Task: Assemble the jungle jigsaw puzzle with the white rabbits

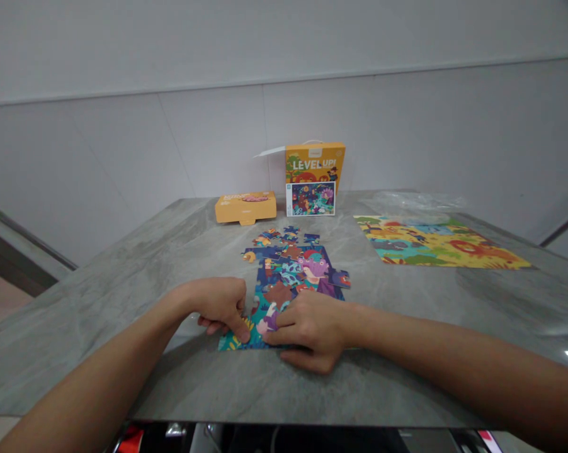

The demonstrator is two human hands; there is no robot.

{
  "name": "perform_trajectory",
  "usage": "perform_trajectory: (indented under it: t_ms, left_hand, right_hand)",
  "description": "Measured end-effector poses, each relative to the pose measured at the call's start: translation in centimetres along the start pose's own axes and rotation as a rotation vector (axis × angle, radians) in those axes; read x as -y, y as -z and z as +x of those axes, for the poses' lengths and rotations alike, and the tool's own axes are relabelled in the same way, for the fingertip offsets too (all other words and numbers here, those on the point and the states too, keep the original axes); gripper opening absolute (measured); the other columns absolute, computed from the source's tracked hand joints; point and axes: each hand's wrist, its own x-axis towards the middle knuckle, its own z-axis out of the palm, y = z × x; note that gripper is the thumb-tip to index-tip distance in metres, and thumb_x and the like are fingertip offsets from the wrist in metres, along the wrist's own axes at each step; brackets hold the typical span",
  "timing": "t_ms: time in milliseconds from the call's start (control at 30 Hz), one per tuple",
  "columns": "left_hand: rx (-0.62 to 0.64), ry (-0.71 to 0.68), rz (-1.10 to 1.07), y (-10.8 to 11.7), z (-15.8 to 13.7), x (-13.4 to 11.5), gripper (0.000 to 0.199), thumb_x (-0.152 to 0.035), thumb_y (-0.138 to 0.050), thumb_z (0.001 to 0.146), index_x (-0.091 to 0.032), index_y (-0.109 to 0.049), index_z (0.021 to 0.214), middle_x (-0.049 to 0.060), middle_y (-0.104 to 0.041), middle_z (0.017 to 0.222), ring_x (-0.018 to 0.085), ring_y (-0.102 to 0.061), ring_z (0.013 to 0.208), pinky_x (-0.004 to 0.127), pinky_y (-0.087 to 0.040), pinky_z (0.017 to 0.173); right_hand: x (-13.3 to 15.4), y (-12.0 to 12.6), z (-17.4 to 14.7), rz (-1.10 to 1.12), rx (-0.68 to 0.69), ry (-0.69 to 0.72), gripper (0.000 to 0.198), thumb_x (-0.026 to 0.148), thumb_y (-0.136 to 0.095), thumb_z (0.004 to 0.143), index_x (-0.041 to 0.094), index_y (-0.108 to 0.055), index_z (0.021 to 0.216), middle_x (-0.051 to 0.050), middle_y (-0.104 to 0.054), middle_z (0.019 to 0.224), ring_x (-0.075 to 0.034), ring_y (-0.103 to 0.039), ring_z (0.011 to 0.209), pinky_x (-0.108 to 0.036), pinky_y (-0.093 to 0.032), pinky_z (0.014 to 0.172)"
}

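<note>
Head view: left hand (220, 307) curled, fingertips pressing near-left corner of half-built puzzle (291, 277) at table (123, 283) centre. Right hand (310, 330) flat on near edge. Small orange box (245, 207) at 11 o'clock, contents unseen; upright box (315, 171), flap open, at 12; finished puzzle (435, 242) at 2.

"LEVEL UP!" on the upright orange box (315, 165) (smaller print on it illegible)

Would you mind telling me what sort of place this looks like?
Probably an indoor room with a plain panelled wall: a grey stone-look table holds a half-built jigsaw puzzle, its orange box and a finished puzzle.
</note>
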Motion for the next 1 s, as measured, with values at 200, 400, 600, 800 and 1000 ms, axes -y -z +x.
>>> perform_trajectory:
  t_ms: [200,400,600,800,1000]
  left_hand:
    - [-0.003,-0.014,0.022,0.2,0.7,0.3,0.043,-0.050,-0.077,0.064,-0.019,-0.054,0.046,-0.002,-0.051,0.038,0.011,-0.042,0.031,0.022,-0.033,0.032]
    - [0.057,-0.012,0.063,0.9,1.4,-0.5,0.037,-0.044,-0.079,0.063,-0.019,-0.055,0.048,-0.002,-0.052,0.041,0.011,-0.043,0.033,0.022,-0.035,0.032]
    - [0.064,-0.099,0.102,1.1,1.6,-0.8,0.038,-0.039,-0.079,0.064,-0.018,-0.053,0.047,-0.003,-0.053,0.041,0.011,-0.044,0.033,0.021,-0.033,0.032]
    - [0.003,-0.184,0.105,0.5,1.3,-0.7,0.040,-0.045,-0.078,0.065,-0.019,-0.053,0.048,-0.004,-0.050,0.038,0.011,-0.044,0.034,0.021,-0.032,0.035]
    - [-0.244,-0.339,0.058,0.2,1.2,0.1,0.043,-0.048,-0.068,0.079,-0.017,-0.054,0.053,-0.004,-0.052,0.043,0.009,-0.046,0.040,0.020,-0.032,0.042]
  right_hand:
    - [-0.1,0.2,0.3,0.028,0.025,-0.020,0.021,0.027,-0.055,0.082,0.018,-0.067,0.097,-0.003,-0.069,0.075,-0.015,-0.060,0.061,-0.029,-0.032,0.049]
    - [-0.1,0.3,0.5,0.050,0.035,-0.020,0.015,0.026,-0.056,0.080,0.019,-0.067,0.088,-0.001,-0.069,0.070,-0.014,-0.059,0.060,-0.030,-0.027,0.048]
    - [0.1,0.3,0.6,0.077,0.069,-0.046,0.013,0.026,-0.056,0.080,0.019,-0.066,0.084,-0.002,-0.069,0.067,-0.015,-0.059,0.059,-0.028,-0.033,0.051]
    - [0.3,0.7,0.8,0.072,0.086,-0.058,0.014,0.025,-0.055,0.081,0.018,-0.066,0.087,-0.002,-0.069,0.067,-0.015,-0.059,0.059,-0.027,-0.034,0.051]
    - [0.1,-0.1,0.1,-0.023,-0.065,0.006,0.018,0.028,-0.052,0.085,0.019,-0.067,0.087,0.001,-0.065,0.061,-0.013,-0.055,0.052,-0.028,-0.028,0.046]
